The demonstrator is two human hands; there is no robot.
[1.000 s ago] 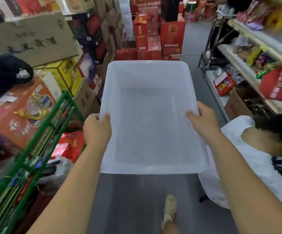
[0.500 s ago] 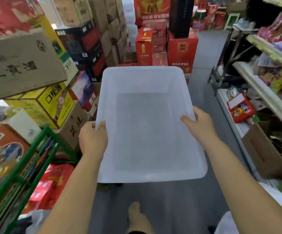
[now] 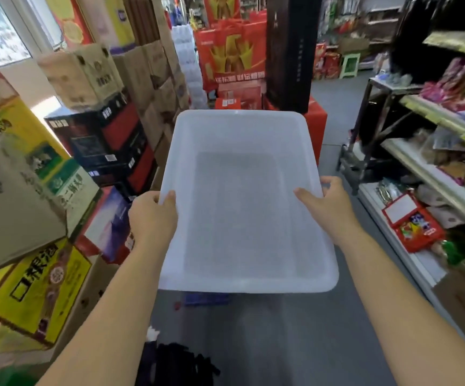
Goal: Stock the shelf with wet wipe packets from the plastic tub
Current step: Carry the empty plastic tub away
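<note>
left hand (image 3: 152,215) & right hand (image 3: 329,207) curl over side rims of the plastic tub (image 3: 242,207), held mid-aisle, looks empty. Risk imo: narrow gap, corner clips stacked boxes (image 3: 108,140) or shelf (image 3: 432,174).

Head-mounted, wide-angle. Looks forward and down along the aisle floor (image 3: 295,330), close above the plastic tub (image 3: 239,140), shelf (image 3: 426,174) at right.
</note>
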